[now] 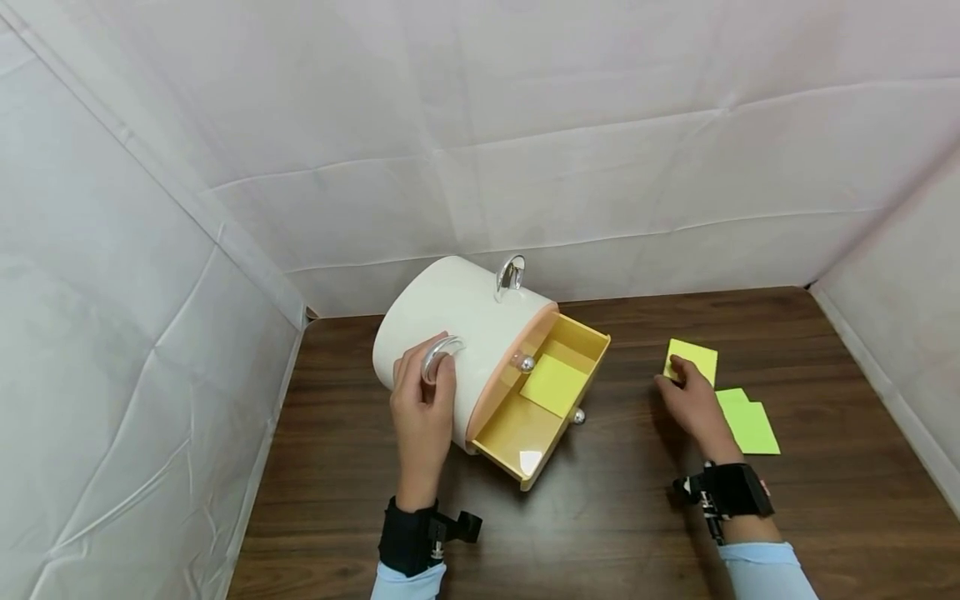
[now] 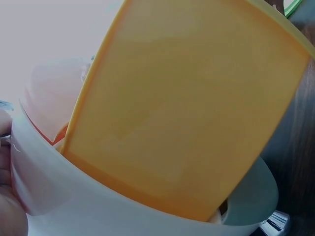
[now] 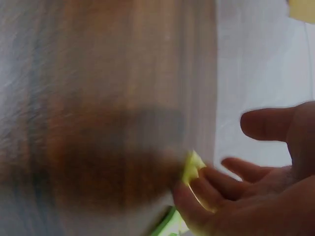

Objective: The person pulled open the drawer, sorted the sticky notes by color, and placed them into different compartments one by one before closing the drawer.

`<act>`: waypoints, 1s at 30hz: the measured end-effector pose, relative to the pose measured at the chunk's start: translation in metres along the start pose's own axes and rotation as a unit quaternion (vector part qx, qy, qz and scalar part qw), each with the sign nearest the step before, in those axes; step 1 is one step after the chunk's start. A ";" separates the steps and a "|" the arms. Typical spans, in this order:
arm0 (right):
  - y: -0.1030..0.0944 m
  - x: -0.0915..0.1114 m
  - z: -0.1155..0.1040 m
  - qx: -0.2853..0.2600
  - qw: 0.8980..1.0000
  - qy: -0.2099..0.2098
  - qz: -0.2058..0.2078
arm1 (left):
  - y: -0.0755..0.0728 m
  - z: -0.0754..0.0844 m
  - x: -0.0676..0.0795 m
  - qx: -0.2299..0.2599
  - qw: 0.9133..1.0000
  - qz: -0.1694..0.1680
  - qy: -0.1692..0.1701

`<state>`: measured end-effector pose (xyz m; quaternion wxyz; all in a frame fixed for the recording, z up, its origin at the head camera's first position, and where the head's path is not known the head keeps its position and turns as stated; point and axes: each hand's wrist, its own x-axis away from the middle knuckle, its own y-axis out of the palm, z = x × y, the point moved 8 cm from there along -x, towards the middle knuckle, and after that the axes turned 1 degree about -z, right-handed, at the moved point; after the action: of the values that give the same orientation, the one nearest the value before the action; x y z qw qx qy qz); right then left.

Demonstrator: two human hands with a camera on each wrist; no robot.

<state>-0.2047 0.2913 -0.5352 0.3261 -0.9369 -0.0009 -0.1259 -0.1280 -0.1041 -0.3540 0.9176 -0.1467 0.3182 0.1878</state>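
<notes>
1. Yellow note (image 1: 699, 356) lies on the wooden table (image 1: 600, 525), touched by the right hand (image 1: 699, 410), thumb apart from the fingers.
2. Left hand (image 1: 422, 412) pinches a silver handle (image 1: 432, 360) on the white container (image 1: 450, 296).
3. Its yellow drawer (image 1: 510, 433) juts out, second note (image 1: 556, 385) inside.

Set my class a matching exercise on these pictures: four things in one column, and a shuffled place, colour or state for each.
1. Left hand
2. Right hand
3. Drawer
4. Container

A. Pulled open, yellow sheet inside
B. White and rounded
C. At a yellow note on the table
D. At a silver loop

Pairs: 1-D, 2-C, 3-A, 4-B
</notes>
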 end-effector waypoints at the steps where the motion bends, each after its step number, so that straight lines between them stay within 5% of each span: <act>1: -0.001 0.001 -0.001 -0.002 1.000 -0.002 0.000 | 0.000 0.000 0.000 0.000 1.000 0.000 0.000; 11: 0.000 -0.002 0.007 0.102 0.991 -0.018 0.084 | -0.002 0.000 -0.001 0.008 1.000 -0.003 -0.004; 18: 0.004 0.000 0.010 0.118 0.985 -0.021 0.122 | 0.000 0.000 -0.001 0.013 1.000 -0.009 -0.008; 30: 0.013 0.003 0.010 0.113 0.986 0.005 0.119 | -0.001 0.001 -0.001 0.008 1.000 -0.002 -0.005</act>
<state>-0.1983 0.2873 -0.5502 0.4423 -0.8869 0.0979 -0.0903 -0.1277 -0.1043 -0.3526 0.9209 -0.1387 0.3147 0.1838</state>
